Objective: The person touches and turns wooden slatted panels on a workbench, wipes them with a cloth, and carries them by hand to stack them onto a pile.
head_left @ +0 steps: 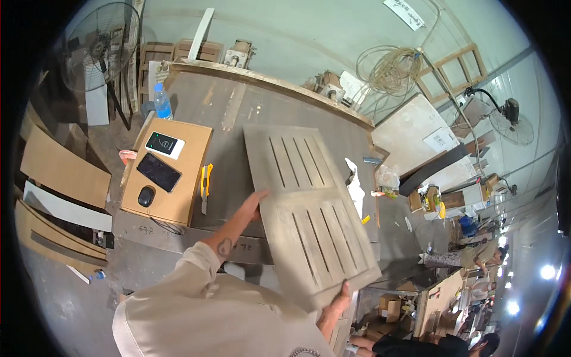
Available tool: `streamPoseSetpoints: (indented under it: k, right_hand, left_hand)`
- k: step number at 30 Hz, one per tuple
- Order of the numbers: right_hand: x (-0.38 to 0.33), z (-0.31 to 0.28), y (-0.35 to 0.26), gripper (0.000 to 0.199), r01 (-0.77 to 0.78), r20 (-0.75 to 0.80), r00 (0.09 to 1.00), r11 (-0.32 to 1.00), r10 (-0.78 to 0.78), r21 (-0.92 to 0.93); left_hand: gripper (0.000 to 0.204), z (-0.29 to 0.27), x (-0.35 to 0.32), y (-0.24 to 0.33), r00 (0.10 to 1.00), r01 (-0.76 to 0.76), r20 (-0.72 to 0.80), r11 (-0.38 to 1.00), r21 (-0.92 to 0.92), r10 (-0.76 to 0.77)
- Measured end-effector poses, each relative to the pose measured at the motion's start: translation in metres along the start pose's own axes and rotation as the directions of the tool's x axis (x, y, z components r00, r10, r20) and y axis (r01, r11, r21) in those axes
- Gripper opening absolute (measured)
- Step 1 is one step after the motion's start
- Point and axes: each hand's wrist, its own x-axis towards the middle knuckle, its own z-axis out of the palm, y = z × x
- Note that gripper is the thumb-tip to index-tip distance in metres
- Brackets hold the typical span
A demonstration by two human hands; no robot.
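Both hands carry a grey slatted panel that fills the middle of the frame, tilted above the worktop. The left hand lies flat against the panel's left edge, fingers spread rather than closed on it. The right hand has its grip clamped on the lower edge near the bottom corner. To handle it well, the panel likely wants support at both edges and a level carry, kept off the yellow utility knife just to its left. A cardboard box at centre left bears two phones and a computer mouse; a water bottle stands behind it. The room is a dusty workshop: a standing fan at upper left, coiled cable on the wall at upper right, another person at lower right.
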Motion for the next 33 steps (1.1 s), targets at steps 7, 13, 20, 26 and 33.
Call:
streamPoseSetpoints:
  k: [7,13,20,26,33]
  right_hand:
    - [0.011,0.076,0.056,0.048,-0.251,0.209,0.928,0.931,0.309,-0.265]
    - [0.001,0.160,0.078,0.051,-0.362,0.448,0.769,0.888,0.456,-0.283]
    - [0.011,0.196,0.093,0.052,-0.344,0.577,0.602,0.832,0.551,-0.435]
    - [0.011,0.201,0.106,0.047,-0.327,0.519,0.567,0.753,0.640,-0.571]
    - [0.136,0.179,0.122,0.050,0.644,0.607,0.764,0.325,-0.220,-0.693]
  left_hand:
    - [0.058,0.002,-0.007,0.042,0.934,-0.157,-0.225,0.885,0.438,0.277]
    - [0.070,-0.042,-0.044,0.025,0.639,-0.128,-0.140,0.284,0.950,0.756]
    - [0.070,-0.053,-0.063,0.038,0.626,-0.102,0.245,-0.234,0.967,0.741]
    - [0.066,-0.076,-0.056,0.052,0.638,-0.109,0.365,-0.390,0.914,0.678]
    - [0.062,-0.072,-0.036,0.064,0.724,-0.112,0.377,-0.441,0.891,0.577]
